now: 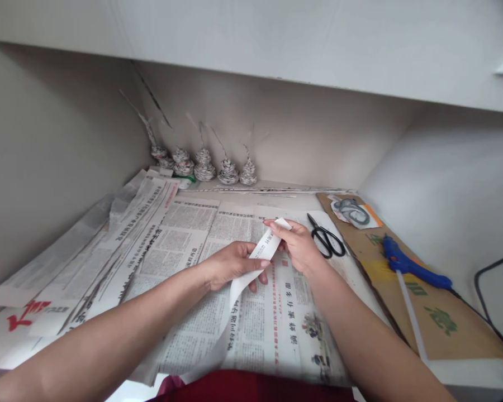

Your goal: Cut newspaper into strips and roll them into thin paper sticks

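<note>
A narrow strip of printed newspaper (257, 252) stretches between my two hands, its long tail hanging down to the left toward my lap. My left hand (235, 262) pinches the strip partway along, thumb on top. At the strip's upper end, my right hand (295, 243) grips it between thumb and fingers. Beneath both hands lie spread newspaper sheets (180, 234). Just right of my right hand rest black-handled scissors (324, 237), blades pointing away from me.
Several gourd-shaped woven paper pieces (204, 166) stand along the back wall. Thin paper rods (276, 191) lie nearby. Cut newspaper strips (109, 262) are stacked at left. On cardboard (427, 290) at right sit a blue glue gun (414, 268) and a coiled grey cord (354, 212).
</note>
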Demonstrator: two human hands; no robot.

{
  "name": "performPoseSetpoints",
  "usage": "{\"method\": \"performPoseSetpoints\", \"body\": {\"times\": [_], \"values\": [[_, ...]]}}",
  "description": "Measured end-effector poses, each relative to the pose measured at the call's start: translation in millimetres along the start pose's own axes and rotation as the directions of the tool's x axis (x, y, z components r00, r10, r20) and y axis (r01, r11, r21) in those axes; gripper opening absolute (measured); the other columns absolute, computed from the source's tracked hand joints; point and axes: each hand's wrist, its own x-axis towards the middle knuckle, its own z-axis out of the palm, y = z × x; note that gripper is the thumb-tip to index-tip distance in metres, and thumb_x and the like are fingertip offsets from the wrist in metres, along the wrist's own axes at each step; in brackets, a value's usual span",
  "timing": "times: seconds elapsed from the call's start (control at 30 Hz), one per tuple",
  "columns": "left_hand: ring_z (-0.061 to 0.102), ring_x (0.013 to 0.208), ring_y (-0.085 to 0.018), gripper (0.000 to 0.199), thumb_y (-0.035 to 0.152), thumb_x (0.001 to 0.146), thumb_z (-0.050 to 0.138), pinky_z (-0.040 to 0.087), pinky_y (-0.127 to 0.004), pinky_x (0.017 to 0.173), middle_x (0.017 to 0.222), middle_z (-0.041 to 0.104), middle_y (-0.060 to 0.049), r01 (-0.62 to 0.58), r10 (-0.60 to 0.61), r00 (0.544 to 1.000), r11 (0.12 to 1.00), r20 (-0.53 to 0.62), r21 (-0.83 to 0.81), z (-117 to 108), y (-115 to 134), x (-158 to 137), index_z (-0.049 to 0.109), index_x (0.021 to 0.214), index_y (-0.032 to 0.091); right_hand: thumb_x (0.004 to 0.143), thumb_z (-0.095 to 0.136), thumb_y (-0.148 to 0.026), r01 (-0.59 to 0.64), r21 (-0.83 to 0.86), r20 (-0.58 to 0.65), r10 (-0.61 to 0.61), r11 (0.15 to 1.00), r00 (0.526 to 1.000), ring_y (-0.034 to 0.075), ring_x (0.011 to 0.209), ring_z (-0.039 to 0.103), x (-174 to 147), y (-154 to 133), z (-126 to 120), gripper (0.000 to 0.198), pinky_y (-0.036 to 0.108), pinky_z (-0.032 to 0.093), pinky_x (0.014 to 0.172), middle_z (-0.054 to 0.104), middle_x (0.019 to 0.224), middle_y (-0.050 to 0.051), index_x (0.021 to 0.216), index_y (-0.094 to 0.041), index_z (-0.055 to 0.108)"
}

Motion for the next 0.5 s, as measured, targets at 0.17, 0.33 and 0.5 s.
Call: {"method": "performPoseSetpoints", "body": {"times": [0.17,0.33,0.5], "values": [[0.056,0.045,-0.01,0.031,0.037,0.079,0.068,0.045,-0.022,0.046,0.068,0.065,-0.003,0.004,-0.003,0.998,1.0,-0.06,0.021,3,-2,-5,0.057,0.096,0.013,0.072,0.071,-0.046,0.041,0.022,0.044,-0.042,0.999,0.998,0.009,0.049,0.043,2,1,-1,0.033,0.024,0.028,0.045,0.056,0.059,-0.002,0.088,-0.016,0.075],[0.053,0.046,-0.01,0.029,0.041,0.082,0.063,0.043,-0.023,0.045,0.066,0.063,-0.001,0.088,-0.083,0.994,0.994,-0.072,0.058,14,-9,-49,0.057,0.097,0.016,0.072,0.069,-0.046,0.006,0.046,0.08,-0.01,0.999,0.997,0.008,0.047,0.041,2,6,1,0.032,0.022,0.026,0.042,0.054,0.057,-0.002,0.085,-0.017,0.075],[0.043,0.046,-0.009,0.034,0.052,0.083,0.058,0.036,-0.021,0.045,0.054,0.054,0.002,0.261,-0.192,0.935,0.942,-0.299,0.21,12,-18,-127,0.061,0.081,0.018,0.071,0.069,-0.044,-0.014,0.069,0.135,0.005,0.998,0.991,0.01,0.053,0.047,2,8,4,0.031,0.021,0.028,0.04,0.058,0.063,0.0,0.085,-0.017,0.075]]}}
